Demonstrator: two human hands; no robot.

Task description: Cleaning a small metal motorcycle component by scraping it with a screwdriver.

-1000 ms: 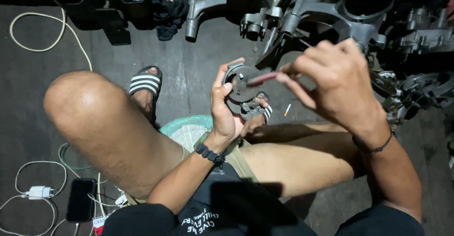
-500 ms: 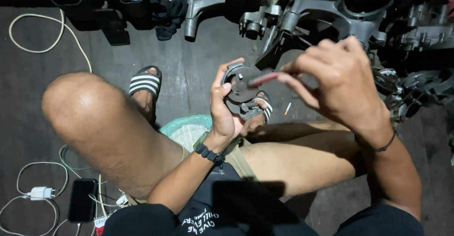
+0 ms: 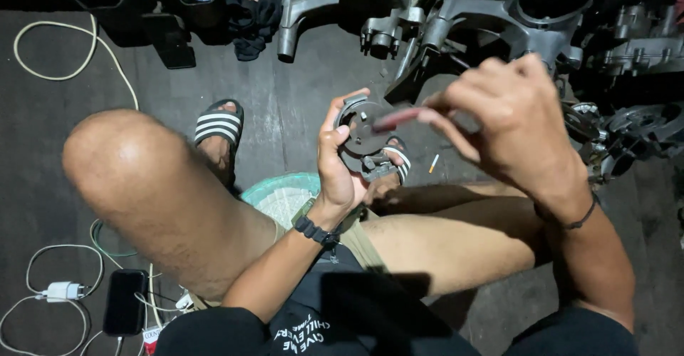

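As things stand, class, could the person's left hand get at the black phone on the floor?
Probably not at once: the left hand is closed around a round metal part, and the raised knee lies between it and the phone.

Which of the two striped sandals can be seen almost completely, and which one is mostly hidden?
The striped sandal beside the raised knee shows almost completely. The other sandal is mostly hidden behind the left hand and the round metal part it holds.

Phone (image 3: pixel 125 302), charger (image 3: pixel 63 291) (white), castings (image 3: pixel 456 7) on floor (image 3: pixel 299 106).

Bare floor (image 3: pixel 299 106) before crowding engine castings (image 3: pixel 499 7)
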